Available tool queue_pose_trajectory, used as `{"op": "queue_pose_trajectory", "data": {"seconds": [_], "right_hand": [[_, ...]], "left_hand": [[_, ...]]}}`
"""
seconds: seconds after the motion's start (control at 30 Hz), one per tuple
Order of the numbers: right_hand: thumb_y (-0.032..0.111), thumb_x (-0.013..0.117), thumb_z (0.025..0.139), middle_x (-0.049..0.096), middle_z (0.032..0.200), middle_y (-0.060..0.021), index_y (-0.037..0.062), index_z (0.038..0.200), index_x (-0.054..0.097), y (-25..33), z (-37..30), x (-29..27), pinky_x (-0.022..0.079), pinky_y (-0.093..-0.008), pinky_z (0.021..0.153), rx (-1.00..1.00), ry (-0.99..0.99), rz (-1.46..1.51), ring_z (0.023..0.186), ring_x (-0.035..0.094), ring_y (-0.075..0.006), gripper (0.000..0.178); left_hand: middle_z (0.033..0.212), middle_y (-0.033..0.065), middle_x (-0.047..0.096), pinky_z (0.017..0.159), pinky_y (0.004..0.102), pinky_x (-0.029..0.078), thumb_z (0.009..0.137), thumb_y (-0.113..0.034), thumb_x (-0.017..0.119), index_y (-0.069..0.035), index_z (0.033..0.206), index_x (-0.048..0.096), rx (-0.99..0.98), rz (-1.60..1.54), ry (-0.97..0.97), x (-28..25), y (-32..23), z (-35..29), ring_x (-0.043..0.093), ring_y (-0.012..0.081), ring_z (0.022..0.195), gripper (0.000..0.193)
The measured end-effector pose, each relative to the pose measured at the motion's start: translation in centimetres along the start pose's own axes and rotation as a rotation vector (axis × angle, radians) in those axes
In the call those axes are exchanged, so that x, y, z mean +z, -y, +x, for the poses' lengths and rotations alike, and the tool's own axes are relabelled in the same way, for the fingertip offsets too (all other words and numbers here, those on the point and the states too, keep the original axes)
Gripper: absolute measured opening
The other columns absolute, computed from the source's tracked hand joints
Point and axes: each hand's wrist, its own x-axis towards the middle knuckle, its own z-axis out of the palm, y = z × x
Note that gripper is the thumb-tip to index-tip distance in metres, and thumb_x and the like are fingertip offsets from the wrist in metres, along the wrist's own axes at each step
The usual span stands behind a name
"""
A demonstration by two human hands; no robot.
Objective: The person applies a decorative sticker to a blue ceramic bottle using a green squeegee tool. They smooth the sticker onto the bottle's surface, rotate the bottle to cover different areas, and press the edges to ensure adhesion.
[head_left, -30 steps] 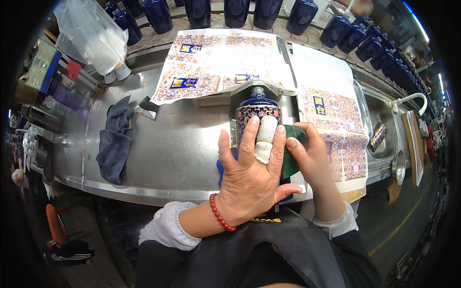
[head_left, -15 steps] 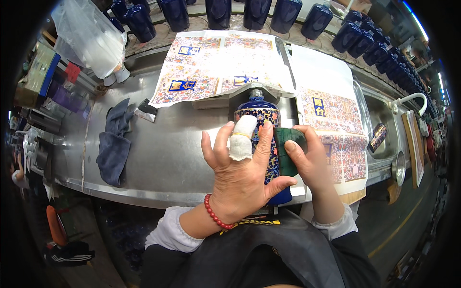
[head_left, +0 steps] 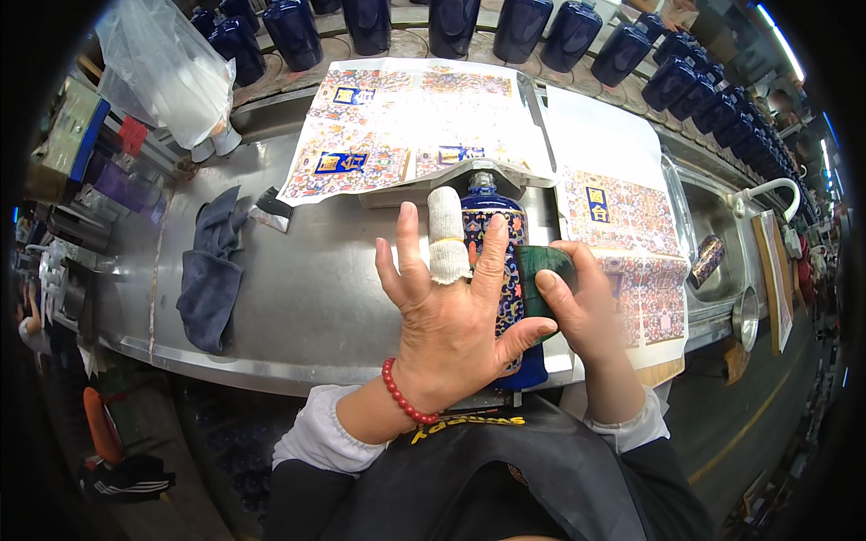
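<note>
In front of me a dark blue bottle (head_left: 487,200), its neck pointing away from me, carries a colourful floral wrap on its body. My left hand (head_left: 446,311) is spread over the bottle's left side, forefinger and thumb across the wrap; whether they press on it I cannot tell. One finger wears a white cloth sleeve (head_left: 446,212), and a red bead bracelet circles the wrist. My right hand (head_left: 582,302) grips a dark green flat scraper (head_left: 539,266) between thumb and fingers, its edge against the bottle's right side. The hand hides part of the scraper.
Printed floral sheets (head_left: 383,122) lie behind the bottle, with more sheets (head_left: 622,221) to the right. A dark cloth (head_left: 212,279) and a brush (head_left: 271,207) rest on the left. Blue bottles (head_left: 454,27) line a curved conveyor behind. At right, a sink (head_left: 722,212) holds a patterned bottle (head_left: 708,259).
My left fingers have straightened and spread, the sleeved one now left of the bottle. The right hand and scraper stay almost in place. Bottles on the conveyor have shifted along it.
</note>
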Motion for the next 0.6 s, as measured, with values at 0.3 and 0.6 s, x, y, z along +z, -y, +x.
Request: {"op": "queue_pose_trajectory", "data": {"seconds": [0.3, 0.6], "right_hand": [[0.012, 0.072, 0.095, 0.067, 0.1, -0.0061, 0.0017, 0.119, 0.059, 1.3, 0.5, -0.8, 0.052, -0.0268, 0.079, -0.198, -0.066, -0.178, 0.089, 0.063, -0.0119, 0.03], [-0.004, 0.073, 0.088, 0.067, 0.111, -0.0065, -0.0012, 0.119, 0.066, 5.2, 2.9, -2.1, 0.05, -0.0246, 0.088, -0.312, 0.092, -0.323, 0.101, 0.064, -0.0117, 0.032]], "left_hand": [[0.142, 0.029, 0.05, 0.112, 0.0692, 0.014, 0.097, -0.065, 0.052, -0.006, 0.139, 0.057, 0.006, -0.221, -0.128, -0.5, 1.6, 0.2, 0.02, 0.0509, 0.145, 0.073], [0.092, 0.0092, 0.066, 0.111, 0.0484, 0.031, 0.088, -0.013, 0.066, -0.006, 0.094, 0.064, -0.033, -0.517, -0.232, 0.0, 5.8, 4.4, 0.057, 0.0321, 0.102, 0.01]]}}
